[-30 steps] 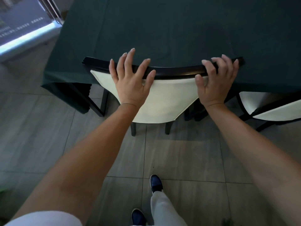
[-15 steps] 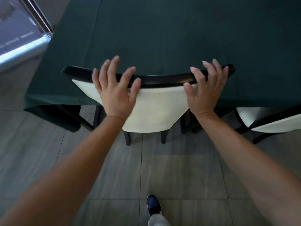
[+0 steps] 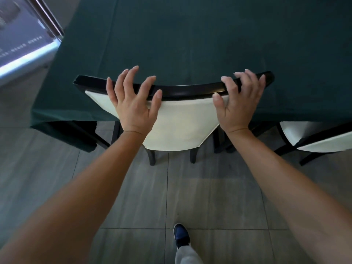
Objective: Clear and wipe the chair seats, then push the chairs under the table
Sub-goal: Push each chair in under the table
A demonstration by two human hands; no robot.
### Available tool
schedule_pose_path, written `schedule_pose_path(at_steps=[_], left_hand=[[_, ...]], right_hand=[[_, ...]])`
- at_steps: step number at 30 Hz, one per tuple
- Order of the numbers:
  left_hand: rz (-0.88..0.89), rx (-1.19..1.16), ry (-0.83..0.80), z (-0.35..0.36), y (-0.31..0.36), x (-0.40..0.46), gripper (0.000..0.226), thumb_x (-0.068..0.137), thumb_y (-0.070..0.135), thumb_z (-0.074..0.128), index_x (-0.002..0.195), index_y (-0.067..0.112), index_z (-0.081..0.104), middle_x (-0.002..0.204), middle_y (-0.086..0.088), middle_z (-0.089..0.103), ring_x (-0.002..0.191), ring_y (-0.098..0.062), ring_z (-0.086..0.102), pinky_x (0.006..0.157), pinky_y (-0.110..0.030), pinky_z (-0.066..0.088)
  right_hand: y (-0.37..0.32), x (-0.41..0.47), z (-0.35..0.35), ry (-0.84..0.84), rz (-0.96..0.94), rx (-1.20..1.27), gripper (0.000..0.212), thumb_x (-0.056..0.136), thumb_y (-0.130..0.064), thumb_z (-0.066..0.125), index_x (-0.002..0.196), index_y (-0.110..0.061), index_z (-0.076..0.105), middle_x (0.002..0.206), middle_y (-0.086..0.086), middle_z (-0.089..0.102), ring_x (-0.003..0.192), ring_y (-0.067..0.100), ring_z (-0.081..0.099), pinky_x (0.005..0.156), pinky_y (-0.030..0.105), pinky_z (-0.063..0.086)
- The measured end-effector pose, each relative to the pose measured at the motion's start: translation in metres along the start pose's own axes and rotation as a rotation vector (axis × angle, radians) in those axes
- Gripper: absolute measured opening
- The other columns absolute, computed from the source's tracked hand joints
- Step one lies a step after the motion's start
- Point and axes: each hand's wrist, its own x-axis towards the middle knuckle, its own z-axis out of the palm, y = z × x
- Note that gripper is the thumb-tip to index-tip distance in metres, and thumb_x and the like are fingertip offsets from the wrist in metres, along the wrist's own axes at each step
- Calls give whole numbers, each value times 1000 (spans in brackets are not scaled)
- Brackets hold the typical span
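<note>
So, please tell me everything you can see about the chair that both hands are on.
The chair has a curved black top rail, glossy and wood-like, and a cream padded back that narrows downward. Two dark rear legs stand on the grey floor tiles. It stands upright, pushed in against the table with the dark green tablecloth; its seat is hidden under the cloth. The left hand lies on the rail and back with fingers spread; the right hand curls its fingers over the rail near the right end.

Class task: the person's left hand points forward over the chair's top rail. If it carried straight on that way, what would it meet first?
Probably the green tablecloth: the left hand already reaches over the black top rail, and only cloth shows beyond. Height above it is unclear.
</note>
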Motion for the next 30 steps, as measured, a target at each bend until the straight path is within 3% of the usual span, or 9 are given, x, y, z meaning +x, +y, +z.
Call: schedule_pose_path(at_steps=[8, 14, 18, 23, 30], left_hand=[[-1, 40, -132, -21, 5, 3, 41, 106, 53, 42, 126, 27, 67, 140, -6, 56, 137, -30, 46, 124, -57, 16], [-42, -76, -368, -59, 9, 16, 46, 101, 56, 44, 129, 30, 69, 136, -2, 63, 137, -28, 47, 124, -51, 16], [21, -291, -420, -108, -8, 41, 44, 99, 49, 51, 122, 20, 75, 131, -5, 69, 131, -28, 56, 115, -52, 38], [9, -232, -250, -178, -38, 74, 38, 100, 41, 53, 122, 19, 73, 130, -3, 69, 129, -24, 55, 113, -41, 38], [-18, -208, -120, -250, -98, 86, 30, 102, 26, 60, 130, 17, 68, 142, -4, 60, 135, -24, 47, 113, -44, 38]], right_hand=[[-7, 10, -26, -150, 27, 14, 47, 104, -54, 44, 130, -20, 63, 131, 15, 59, 138, 35, 46, 125, 58, 17], [-12, 34, -81, -585, 32, 38, 49, 105, -47, 45, 148, -25, 51, 152, 12, 48, 150, 32, 32, 128, 51, 11], [-36, 72, -113, -832, 88, 190, 56, 101, -42, 52, 154, -28, 40, 159, 6, 41, 149, 27, 32, 124, 47, 22], [-103, 108, -152, -765, 14, 395, 53, 99, -42, 56, 149, -27, 47, 163, 3, 33, 150, 23, 29, 118, 43, 33], [-203, 132, -181, -601, 9, 545, 47, 98, -40, 58, 144, -29, 52, 164, -1, 30, 151, 19, 26, 112, 44, 38]])
